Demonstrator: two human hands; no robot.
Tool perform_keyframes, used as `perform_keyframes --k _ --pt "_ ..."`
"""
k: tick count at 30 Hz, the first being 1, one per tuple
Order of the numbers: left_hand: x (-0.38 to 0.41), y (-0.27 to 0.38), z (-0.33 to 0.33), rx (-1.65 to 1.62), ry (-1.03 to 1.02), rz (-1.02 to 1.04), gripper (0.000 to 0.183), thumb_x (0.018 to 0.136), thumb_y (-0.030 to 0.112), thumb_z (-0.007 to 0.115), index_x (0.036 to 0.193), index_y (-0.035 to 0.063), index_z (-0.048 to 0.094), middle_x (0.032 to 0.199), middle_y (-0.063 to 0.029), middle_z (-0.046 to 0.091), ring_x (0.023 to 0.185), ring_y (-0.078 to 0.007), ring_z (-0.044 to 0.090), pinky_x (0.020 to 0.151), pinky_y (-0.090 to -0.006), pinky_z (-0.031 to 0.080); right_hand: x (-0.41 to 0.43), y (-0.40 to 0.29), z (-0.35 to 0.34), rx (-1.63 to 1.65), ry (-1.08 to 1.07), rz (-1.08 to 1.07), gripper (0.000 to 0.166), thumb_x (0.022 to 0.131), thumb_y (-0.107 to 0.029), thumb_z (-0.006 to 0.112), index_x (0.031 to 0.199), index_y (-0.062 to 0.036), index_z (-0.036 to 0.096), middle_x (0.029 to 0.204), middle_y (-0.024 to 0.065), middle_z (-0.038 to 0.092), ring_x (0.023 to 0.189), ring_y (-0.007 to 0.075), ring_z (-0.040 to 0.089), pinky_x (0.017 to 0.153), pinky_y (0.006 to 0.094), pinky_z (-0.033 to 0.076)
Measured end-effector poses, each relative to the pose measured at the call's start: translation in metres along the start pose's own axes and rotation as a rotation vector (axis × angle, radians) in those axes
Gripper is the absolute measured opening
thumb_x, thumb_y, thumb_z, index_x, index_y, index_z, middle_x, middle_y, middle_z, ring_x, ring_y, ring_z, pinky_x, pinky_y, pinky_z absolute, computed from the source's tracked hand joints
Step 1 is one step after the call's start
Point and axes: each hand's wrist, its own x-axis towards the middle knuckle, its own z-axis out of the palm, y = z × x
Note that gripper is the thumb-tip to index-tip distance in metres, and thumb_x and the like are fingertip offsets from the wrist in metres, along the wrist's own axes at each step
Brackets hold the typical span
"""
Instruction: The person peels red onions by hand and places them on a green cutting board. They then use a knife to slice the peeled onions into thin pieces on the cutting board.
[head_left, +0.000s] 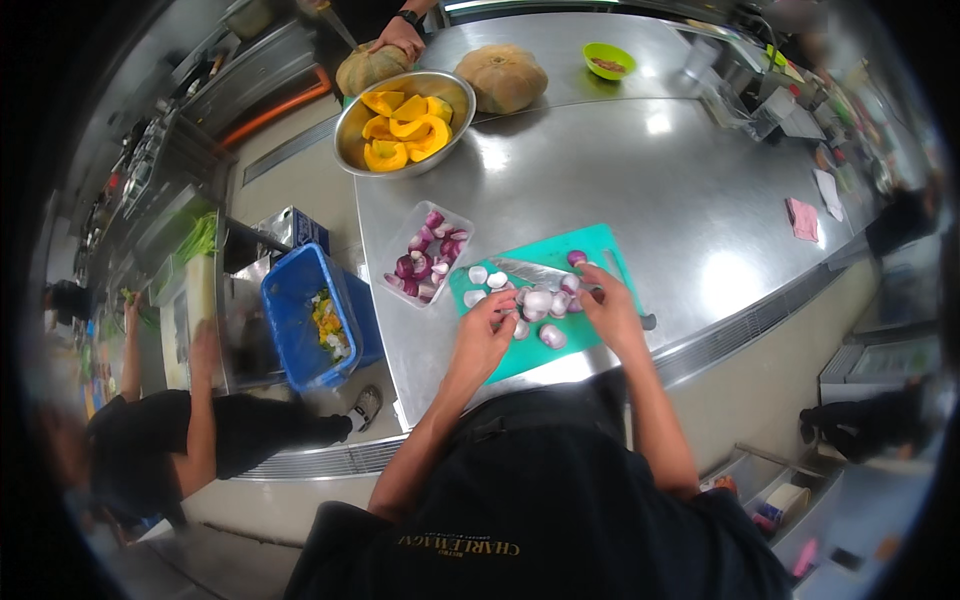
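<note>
Cut red onion pieces (538, 300) lie in a loose pile on a green cutting board (499, 365). At the pile's left edge is my left hand (486, 330), fingers curled; whether it grips a piece I cannot tell. Over the right side of the board, my right hand (611, 307) touches or hovers by onion pieces, its grip partly hidden. A kitchen knife (529, 271) lies across the board behind the pile, its dark handle end (648, 322) past the right edge. Left of the board, a clear plastic container (405, 225) holds more red onion pieces.
A steel bowl (345, 154) of cut pumpkin stands at the back left, near a whole pumpkin (501, 78). A co-worker's hand (397, 39) rests on another pumpkin (373, 71). Farther right is a lime-green bowl (609, 61). A blue bin (291, 330) and another person (187, 442) are at left.
</note>
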Motion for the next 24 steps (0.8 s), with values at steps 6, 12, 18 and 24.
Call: perform_keyframes --k 6,12,18,24 --pt "-0.016 0.009 -0.044 0.241 0.310 0.070 0.028 0.102 0.001 0.068 0.130 0.0002 0.072 0.118 -0.0143 0.076 0.093 -0.0208 0.074 0.073 -0.0336 0.059 -0.039 0.015 -0.008 -0.043 0.032 0.020 0.044 0.100 -0.008 0.074 0.144 -0.0049 0.067 0.118 0.0152 0.078 0.093 0.0207 0.072 0.085 0.0362 0.059" --pt "0.028 0.014 -0.100 0.561 0.560 0.223 0.031 0.098 0.003 0.068 0.129 0.0009 0.070 0.116 -0.0199 0.075 0.100 -0.0365 0.074 0.086 -0.0456 0.059 -0.051 0.002 -0.010 -0.058 -0.035 0.070 0.040 0.100 -0.008 0.072 0.139 -0.0027 0.069 0.117 0.0143 0.078 0.089 0.0207 0.070 0.080 0.0359 0.057" --pt "0.097 0.009 -0.098 0.941 0.393 0.166 0.028 0.096 0.008 0.069 0.123 0.0050 0.070 0.110 -0.0190 0.074 0.104 -0.0423 0.070 0.090 -0.0547 0.057 -0.038 -0.019 0.001 0.006 -0.029 -0.045 0.038 0.099 -0.009 0.074 0.137 -0.0021 0.070 0.117 0.0191 0.076 0.090 0.0293 0.074 0.078 0.0388 0.059" --pt "0.123 -0.001 -0.090 1.170 0.285 0.383 0.022 0.091 0.007 0.068 0.109 0.0119 0.081 0.115 -0.0180 0.065 0.111 -0.0406 0.064 0.093 -0.0546 0.053 -0.038 -0.027 -0.002 0.040 -0.012 -0.022 0.037 0.100 -0.010 0.074 0.136 -0.0038 0.071 0.118 0.0164 0.077 0.092 0.0281 0.073 0.080 0.0381 0.058"
